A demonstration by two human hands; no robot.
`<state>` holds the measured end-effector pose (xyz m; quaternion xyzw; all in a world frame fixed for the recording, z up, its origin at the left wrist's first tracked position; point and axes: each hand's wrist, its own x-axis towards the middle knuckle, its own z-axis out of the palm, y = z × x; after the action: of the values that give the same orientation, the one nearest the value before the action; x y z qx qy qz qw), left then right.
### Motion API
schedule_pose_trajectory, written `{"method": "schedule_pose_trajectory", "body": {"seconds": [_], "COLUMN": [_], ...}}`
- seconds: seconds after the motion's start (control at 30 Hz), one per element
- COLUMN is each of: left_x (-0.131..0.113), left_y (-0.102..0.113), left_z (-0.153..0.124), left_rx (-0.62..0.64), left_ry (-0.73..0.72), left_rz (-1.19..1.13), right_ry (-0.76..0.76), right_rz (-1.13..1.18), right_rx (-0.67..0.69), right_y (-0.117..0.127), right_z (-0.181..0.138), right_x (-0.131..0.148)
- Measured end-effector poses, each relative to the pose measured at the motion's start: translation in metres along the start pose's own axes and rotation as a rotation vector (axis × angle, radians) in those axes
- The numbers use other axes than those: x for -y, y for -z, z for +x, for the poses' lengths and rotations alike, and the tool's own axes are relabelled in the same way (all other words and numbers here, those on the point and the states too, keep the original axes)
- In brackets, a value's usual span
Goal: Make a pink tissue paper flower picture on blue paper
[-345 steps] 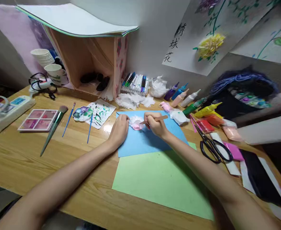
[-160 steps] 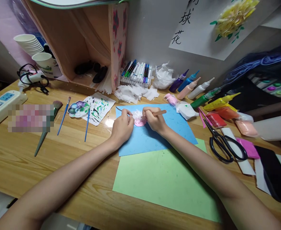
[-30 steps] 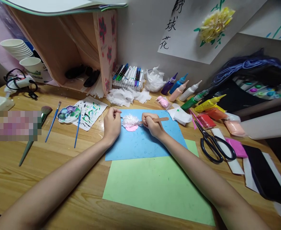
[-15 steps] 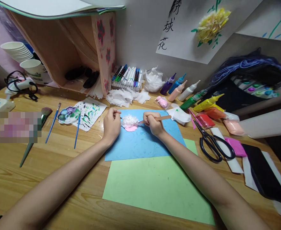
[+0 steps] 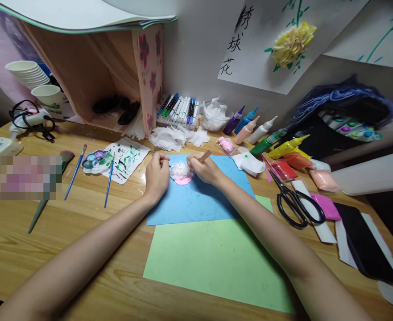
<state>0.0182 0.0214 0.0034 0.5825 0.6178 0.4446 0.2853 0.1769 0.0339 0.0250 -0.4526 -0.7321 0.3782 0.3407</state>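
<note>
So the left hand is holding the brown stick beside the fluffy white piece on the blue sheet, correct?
No, the head view shows the right hand, not the left hand, holding the brown stick beside the fluffy white piece on the blue sheet.

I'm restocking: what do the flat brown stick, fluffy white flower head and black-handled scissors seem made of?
Flat brown stick: probably matte wood, from its tan colour. Fluffy white flower head: perhaps thin matte paper, given its ruffled layers. Black-handled scissors: thin, dark blades, likely metal; smooth handles, perhaps plastic.
</note>
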Motion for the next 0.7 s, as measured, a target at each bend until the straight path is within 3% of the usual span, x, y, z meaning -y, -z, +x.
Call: {"method": "schedule_pose_trajectory", "body": {"seconds": [0.17, 0.37, 0.57, 0.7], "left_x": [0.001, 0.002, 0.002, 0.002], "left_y": [0.001, 0.003, 0.004, 0.004], "left_z": [0.000, 0.000, -0.002, -0.003], "left_rx": [0.006, 0.031, 0.052, 0.062], "left_ry": [0.020, 0.027, 0.046, 0.041], "left_rz": [-0.004, -0.012, -0.034, -0.035], "right_ry": [-0.012, 0.027, 0.124, 0.138], "right_rz": [0.076, 0.229, -0.156, -0.289], "right_rx": [0.023, -0.247, -0.313, -0.363], "right_y": [0.013, 0.037, 0.042, 0.029], "right_z": [-0.005, -0.015, 0.000, 0.017], "right_x": [0.006, -0.002, -0.017, -0.025]}}
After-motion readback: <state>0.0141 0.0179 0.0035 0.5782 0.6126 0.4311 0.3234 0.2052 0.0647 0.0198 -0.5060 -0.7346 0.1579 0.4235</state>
